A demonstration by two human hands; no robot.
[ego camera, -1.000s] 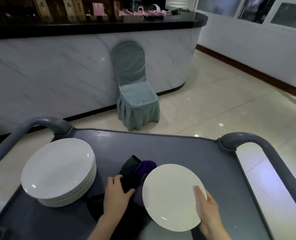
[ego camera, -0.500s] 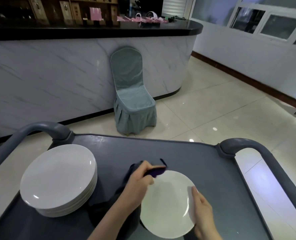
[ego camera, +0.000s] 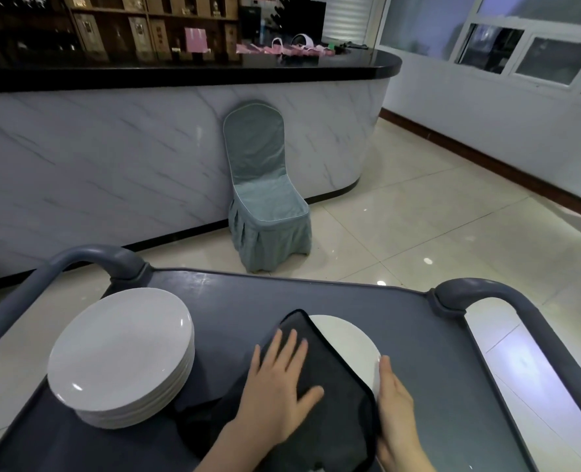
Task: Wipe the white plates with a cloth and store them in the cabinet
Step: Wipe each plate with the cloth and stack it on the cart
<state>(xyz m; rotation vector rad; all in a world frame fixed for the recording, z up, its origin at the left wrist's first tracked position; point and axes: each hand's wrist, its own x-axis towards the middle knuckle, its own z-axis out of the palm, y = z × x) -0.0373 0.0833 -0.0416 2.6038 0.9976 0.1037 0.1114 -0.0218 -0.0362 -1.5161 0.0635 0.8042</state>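
A dark cloth (ego camera: pixel 336 383) lies spread over most of a single white plate (ego camera: pixel 348 345) on the grey cart top (ego camera: pixel 241 301). My left hand (ego camera: pixel 279 390) presses flat on the cloth with its fingers straight and spread. My right hand (ego camera: pixel 396 413) holds the plate's right rim, thumb on the upper face. A stack of several white plates (ego camera: pixel 122 356) stands on the cart's left side, apart from both hands.
The cart has raised grey handle bars at the left (ego camera: pixel 78 264) and right (ego camera: pixel 507 308). Beyond it a grey-covered chair (ego camera: pixel 265 199) stands against a marble-fronted bar counter (ego camera: pixel 112 158). Tiled floor (ego camera: pixel 435 233) stretches to the right.
My left hand drew the cloth from beside the plate onto it and now lies flat on top. The plate came closer to me, with my right hand still on its rim.
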